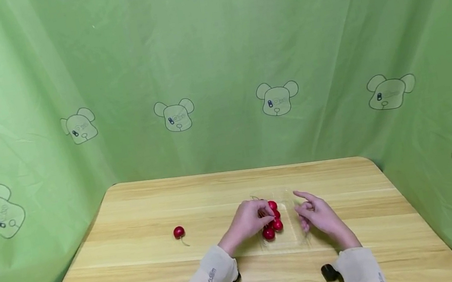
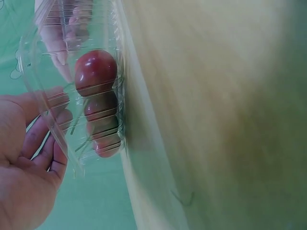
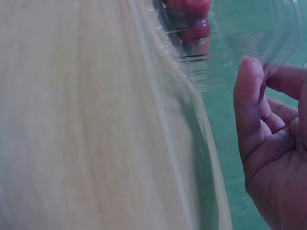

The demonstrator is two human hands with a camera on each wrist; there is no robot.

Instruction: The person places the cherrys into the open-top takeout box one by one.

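Observation:
A clear plastic box [image 1: 292, 240] stands on the table with several red cherries [image 1: 269, 233] along its left side, some with stems. My left hand [image 1: 250, 218] reaches over the box's left side. Its thumb and forefinger tips meet at a cherry [image 1: 276, 214], seemingly at the stem. Through the box wall, the left wrist view shows cherries [image 2: 96, 72] below these fingers. My right hand [image 1: 316, 215] is at the box's right side, the thumb [image 3: 249, 74] and a finger pinching its rim. A lone cherry [image 1: 179, 232] with a stem lies to the left.
The light wooden table [image 1: 151, 202] has rounded far corners. Green curtains [image 1: 227, 146] with bear-head drawings surround it at the back and both sides. Black wrist gear [image 1: 329, 272] sits by the right sleeve.

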